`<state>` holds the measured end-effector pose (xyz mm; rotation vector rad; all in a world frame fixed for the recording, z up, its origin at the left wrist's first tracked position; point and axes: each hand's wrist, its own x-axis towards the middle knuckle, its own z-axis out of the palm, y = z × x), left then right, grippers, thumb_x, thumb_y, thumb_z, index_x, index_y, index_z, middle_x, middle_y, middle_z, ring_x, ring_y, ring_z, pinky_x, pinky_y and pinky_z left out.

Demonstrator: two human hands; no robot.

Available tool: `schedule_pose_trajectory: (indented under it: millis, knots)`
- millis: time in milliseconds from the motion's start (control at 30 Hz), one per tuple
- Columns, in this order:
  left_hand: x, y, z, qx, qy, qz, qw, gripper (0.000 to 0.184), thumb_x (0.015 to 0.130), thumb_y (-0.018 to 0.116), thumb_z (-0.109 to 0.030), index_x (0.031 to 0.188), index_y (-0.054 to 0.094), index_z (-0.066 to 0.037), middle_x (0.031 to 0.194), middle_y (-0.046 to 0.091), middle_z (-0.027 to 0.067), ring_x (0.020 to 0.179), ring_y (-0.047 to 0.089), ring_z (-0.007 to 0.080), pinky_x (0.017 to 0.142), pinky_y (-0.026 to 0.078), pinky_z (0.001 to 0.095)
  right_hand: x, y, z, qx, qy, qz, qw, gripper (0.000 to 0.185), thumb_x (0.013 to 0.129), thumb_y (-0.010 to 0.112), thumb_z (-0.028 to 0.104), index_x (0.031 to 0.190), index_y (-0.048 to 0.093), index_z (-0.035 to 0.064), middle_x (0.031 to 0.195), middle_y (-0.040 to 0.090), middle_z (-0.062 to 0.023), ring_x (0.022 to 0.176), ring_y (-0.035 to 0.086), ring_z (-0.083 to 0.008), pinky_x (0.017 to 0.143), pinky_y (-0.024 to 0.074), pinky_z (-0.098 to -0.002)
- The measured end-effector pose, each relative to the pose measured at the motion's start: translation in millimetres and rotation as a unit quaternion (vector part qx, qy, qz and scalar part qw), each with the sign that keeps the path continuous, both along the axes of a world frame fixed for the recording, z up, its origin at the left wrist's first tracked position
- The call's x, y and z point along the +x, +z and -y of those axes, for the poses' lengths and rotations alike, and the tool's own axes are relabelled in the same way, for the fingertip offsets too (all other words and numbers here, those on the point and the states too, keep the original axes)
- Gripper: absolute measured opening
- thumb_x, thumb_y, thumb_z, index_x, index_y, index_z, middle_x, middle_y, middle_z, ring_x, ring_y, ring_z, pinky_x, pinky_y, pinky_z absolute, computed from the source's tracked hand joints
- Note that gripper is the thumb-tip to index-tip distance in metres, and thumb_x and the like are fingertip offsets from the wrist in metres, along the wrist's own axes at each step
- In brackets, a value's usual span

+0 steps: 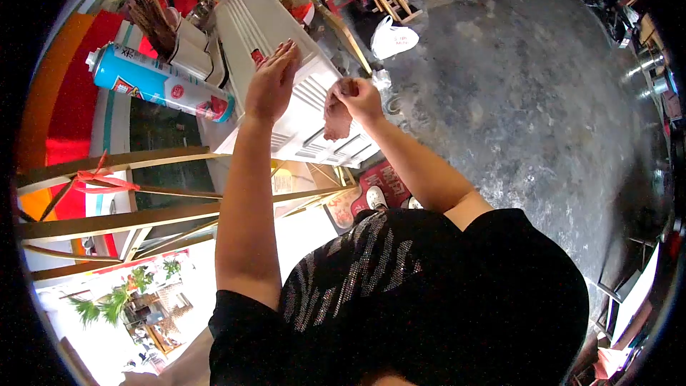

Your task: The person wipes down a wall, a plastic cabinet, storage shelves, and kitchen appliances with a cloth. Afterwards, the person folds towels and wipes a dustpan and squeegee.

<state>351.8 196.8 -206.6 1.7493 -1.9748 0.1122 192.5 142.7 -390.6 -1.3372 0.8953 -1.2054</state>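
Observation:
My left hand (274, 86) lies on the top edge of a white unit with ribbed, slotted panels (246, 11). Its fingers are stretched out, and it holds nothing that I can see. A small red object or label (257, 56) shows beside its fingers. My right hand (361, 100) is closed round a crumpled brown cloth (337, 121), which hangs down in front of the unit's slotted side. To the left of my left hand lies a large blue and white spray can (161, 82), tilted on its side.
A white holder (193, 50) with a bundle of thin brown sticks (151, 20) stands behind the can. Wooden frame bars (121, 220) cross at left. A white plastic bag (393, 39) sits on the grey floor (493, 78). A red mat (386, 180) lies by my feet.

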Motion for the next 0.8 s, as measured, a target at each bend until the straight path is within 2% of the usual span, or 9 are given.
schedule_pose_trajectory:
  millis: [67, 233, 333, 433, 533, 567, 600, 767, 800]
  knots:
    - [-1.8, -1.0, -1.1, -0.007, -0.002, 0.007, 1.0, 0.033, 0.101, 0.051, -0.017, 0.129, 0.061, -0.003, 0.138, 0.058, 0.0151, 0.133, 0.05, 0.0294, 0.11, 0.039, 0.0405, -2.3, -10.6, -0.4, 0.007, -0.002, -0.057, 0.998, 0.043, 0.079, 0.083, 0.039, 0.092, 0.068, 0.0006, 0.085, 0.072, -0.015, 0.077, 0.071, -0.0247, 0.07, 0.055, -0.0352]
    - [-4.1, 3.1, -3.4, 0.001, 0.005, 0.0, 1.0, 0.033, 0.102, 0.05, -0.018, 0.129, 0.061, -0.003, 0.137, 0.058, 0.0142, 0.134, 0.05, 0.0285, 0.11, 0.038, 0.04, -6.8, 46.6, -4.4, 0.035, 0.051, 0.085, 0.994, 0.041, 0.082, 0.08, 0.037, 0.093, 0.068, 0.0, 0.086, 0.072, -0.0143, 0.081, 0.07, -0.0207, 0.073, 0.0547, -0.0335]
    - [-5.7, 4.0, -1.1, 0.004, 0.018, 0.003, 1.0, 0.033, 0.102, 0.049, -0.018, 0.129, 0.061, -0.004, 0.138, 0.058, 0.0136, 0.134, 0.049, 0.0281, 0.111, 0.037, 0.0396, -10.4, 40.5, -3.4, 0.017, 0.043, 0.051, 0.998, 0.04, 0.082, 0.08, 0.037, 0.094, 0.068, 0.001, 0.087, 0.072, -0.0139, 0.082, 0.07, -0.022, 0.073, 0.055, -0.0342]
    - [-1.3, 1.7, 0.3, 0.001, 0.01, 0.008, 1.0, 0.034, 0.102, 0.049, -0.018, 0.129, 0.061, -0.003, 0.138, 0.057, 0.0133, 0.135, 0.048, 0.0278, 0.111, 0.037, 0.0391, -2.0, 3.8, 0.0, 0.013, 0.031, -0.005, 0.999, 0.038, 0.082, 0.08, 0.036, 0.094, 0.067, 0.0025, 0.087, 0.071, -0.0146, 0.082, 0.07, -0.0257, 0.075, 0.0548, -0.0366]
    - [-3.9, 2.4, -3.9, -0.001, 0.015, -0.002, 1.0, 0.034, 0.101, 0.049, -0.018, 0.129, 0.06, -0.003, 0.138, 0.057, 0.0133, 0.134, 0.049, 0.0279, 0.11, 0.038, 0.0387, -10.1, 78.5, -11.7, -0.049, -0.005, 0.003, 0.999, 0.036, 0.081, 0.079, 0.036, 0.094, 0.066, 0.0039, 0.088, 0.069, -0.0156, 0.081, 0.069, -0.0308, 0.075, 0.054, -0.0395]
    - [-4.1, 3.2, -3.8, -0.002, 0.012, 0.0, 1.0, 0.034, 0.101, 0.05, -0.017, 0.13, 0.06, -0.004, 0.138, 0.057, 0.0135, 0.134, 0.049, 0.0281, 0.11, 0.038, 0.0389, -1.0, 84.9, -8.9, -0.105, -0.039, 0.032, 0.993, 0.038, 0.08, 0.078, 0.036, 0.094, 0.064, 0.0037, 0.088, 0.068, -0.0168, 0.081, 0.068, -0.0348, 0.074, 0.0534, -0.0414]
    - [-4.4, 4.0, -3.0, -0.005, 0.007, 0.002, 1.0, 0.034, 0.101, 0.05, -0.017, 0.13, 0.06, -0.004, 0.138, 0.057, 0.0137, 0.133, 0.05, 0.0282, 0.11, 0.038, 0.0391, -2.7, 93.0, -9.9, -0.118, -0.034, -0.007, 0.992, 0.034, 0.081, 0.077, 0.033, 0.093, 0.063, 0.004, 0.089, 0.068, -0.017, 0.082, 0.067, -0.0372, 0.074, 0.0534, -0.0426]
    - [-5.3, 5.6, -1.1, -0.019, 0.006, 0.018, 1.0, 0.033, 0.099, 0.051, -0.015, 0.129, 0.06, -0.003, 0.137, 0.058, 0.0151, 0.131, 0.052, 0.0295, 0.109, 0.04, 0.0397, 2.6, 89.7, -16.2, -0.098, -0.052, -0.074, 0.991, 0.028, 0.081, 0.074, 0.029, 0.091, 0.061, 0.0058, 0.086, 0.068, -0.0171, 0.081, 0.068, -0.0382, 0.072, 0.0543, -0.0446]
    - [-5.5, 5.2, -2.7, -0.025, -0.001, 0.021, 0.999, 0.033, 0.099, 0.051, -0.015, 0.129, 0.06, -0.003, 0.137, 0.058, 0.0152, 0.13, 0.053, 0.0296, 0.108, 0.041, 0.0397, 5.5, 77.4, -20.5, -0.094, -0.058, -0.092, 0.99, 0.028, 0.08, 0.076, 0.028, 0.092, 0.063, 0.0061, 0.085, 0.069, -0.0156, 0.08, 0.069, -0.035, 0.07, 0.0545, -0.0417]
